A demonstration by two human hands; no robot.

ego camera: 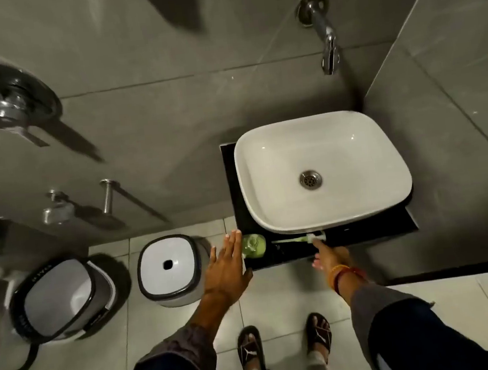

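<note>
A white basin [273,212] stands on a black counter [278,257]. At the counter's front left corner is a green soap bottle [254,246]. My left hand [225,273] hovers flat beside it with straight fingers, fingertips level with the bottle's left side and holding nothing. A green and white toothbrush [291,240] lies along the counter's front strip. My right hand [331,255] reaches from below, its outstretched forefinger touching the toothbrush's white end while the other fingers bend underneath. Thread bands circle that wrist.
A chrome spout [327,50] juts from the grey tiled wall above the basin. On the floor to the left sit a white stool with a centre hole [172,284] and a tilted bucket [58,300]. My sandalled feet [282,344] stand on pale tiles.
</note>
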